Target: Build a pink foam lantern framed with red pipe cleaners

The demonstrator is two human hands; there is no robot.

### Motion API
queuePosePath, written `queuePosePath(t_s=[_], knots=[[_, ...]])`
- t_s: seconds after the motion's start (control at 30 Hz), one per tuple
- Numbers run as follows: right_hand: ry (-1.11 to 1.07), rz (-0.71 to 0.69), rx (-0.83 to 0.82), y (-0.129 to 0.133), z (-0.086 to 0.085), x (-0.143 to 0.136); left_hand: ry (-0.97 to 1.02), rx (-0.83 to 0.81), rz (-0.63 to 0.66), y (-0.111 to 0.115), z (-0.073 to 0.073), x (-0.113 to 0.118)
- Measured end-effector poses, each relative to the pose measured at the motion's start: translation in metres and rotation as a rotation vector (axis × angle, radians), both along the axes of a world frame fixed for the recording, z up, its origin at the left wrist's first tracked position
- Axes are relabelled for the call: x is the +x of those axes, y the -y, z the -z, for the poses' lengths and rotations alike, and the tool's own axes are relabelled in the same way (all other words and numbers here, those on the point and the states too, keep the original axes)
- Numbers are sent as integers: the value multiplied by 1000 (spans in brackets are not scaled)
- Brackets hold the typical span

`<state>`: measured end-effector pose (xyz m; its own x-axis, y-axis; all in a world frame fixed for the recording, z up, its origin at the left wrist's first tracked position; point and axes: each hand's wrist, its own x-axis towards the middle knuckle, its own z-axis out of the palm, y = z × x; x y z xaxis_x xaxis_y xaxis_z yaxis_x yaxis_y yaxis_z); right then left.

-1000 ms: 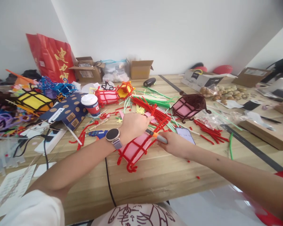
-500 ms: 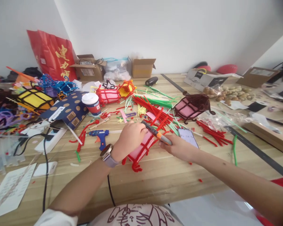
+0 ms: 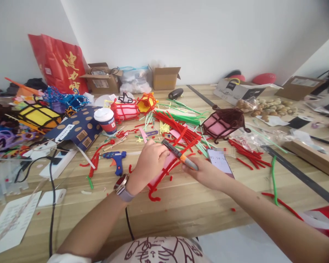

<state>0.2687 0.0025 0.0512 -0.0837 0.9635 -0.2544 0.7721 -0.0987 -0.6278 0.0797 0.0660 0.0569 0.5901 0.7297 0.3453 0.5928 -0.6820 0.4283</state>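
Note:
My left hand [image 3: 152, 160], with a watch on its wrist, is closed over the upper part of a small lantern [image 3: 162, 174] with pink panels and a red pipe-cleaner frame. Its fingertips and just what they pinch are hard to make out. In my right hand [image 3: 201, 173] is a pair of pliers [image 3: 181, 156] with grey-and-orange handles. The dark jaws point up and left, close to my left fingers and over the lantern's upper edge. A curled red end of the frame hangs toward me. Red pipe cleaners [image 3: 178, 126] lie just beyond my hands.
A blue glue gun [image 3: 117, 160] lies left of my hands, behind it a lidded paper cup [image 3: 106, 120]. A phone [image 3: 220, 162] rests by my right wrist. A brown-framed lantern [image 3: 223, 123] stands farther right. A black cable [image 3: 52, 204] runs down the left side.
The lantern has turned in my left hand, and its curled red end has shifted left. The pliers have moved slightly left. A small red scrap now shows beside the lantern.

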Motion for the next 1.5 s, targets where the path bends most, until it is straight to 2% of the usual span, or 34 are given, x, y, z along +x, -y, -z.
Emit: queuePosePath(t_s=[0.07, 0.1, 0.13, 0.23, 0.27, 0.3, 0.4, 0.43, 0.53, 0.57, 0.73, 0.83, 0.93, 1.03, 1.17, 1.27, 1.37, 1.5], knots=[[216, 54, 195, -2, -2, 0, 16, -3, -28, 1, -1, -1], [238, 52, 218, -2, -3, 0, 26, 2, -42, 2, -1, -1], [191, 27, 176, -2, -4, 0, 32, 9, -51, 2, -1, -1], [-91, -75, -99, -1, -6, -1, 32, 27, -52, 4, -2, -2], [-106, -76, -122, -1, -7, -2, 25, 25, -46, 4, -2, -3], [-52, -45, -80, -1, -7, -2, 22, 20, -41, 5, -3, -3], [228, 68, 185, -1, -9, -2, 48, 11, -52, 7, -5, -3], [223, 61, 188, -2, -10, -2, 54, 15, -65, 7, -5, -3], [-84, -78, -71, -1, -11, -3, 48, 38, -90, 7, -5, -3], [-138, -100, -113, 0, -11, -2, 45, 37, -85, 7, -5, -4], [152, -5, 170, -2, -7, 0, 81, -17, -83, 10, -4, -4], [-61, -41, 22, 1, -8, -1, 110, -23, -132, 9, -4, -4], [-238, 21, -126, 7, -12, -1, 119, -40, -178, 8, -5, -3], [-270, 77, -175, 13, -20, -1, 132, -49, -191, 8, -7, -1], [-274, 96, -236, 16, -33, -1, 80, 29, -181, 12, -7, 4], [-264, 104, -241, 18, -42, 0, 64, 41, -160, 14, -8, 3], [-264, 115, -208, 24, -45, 6, 85, -26, -161, 11, -11, -5], [-331, 202, -79, 30, -34, 15, 143, -222, -120, 4, -14, -24]])
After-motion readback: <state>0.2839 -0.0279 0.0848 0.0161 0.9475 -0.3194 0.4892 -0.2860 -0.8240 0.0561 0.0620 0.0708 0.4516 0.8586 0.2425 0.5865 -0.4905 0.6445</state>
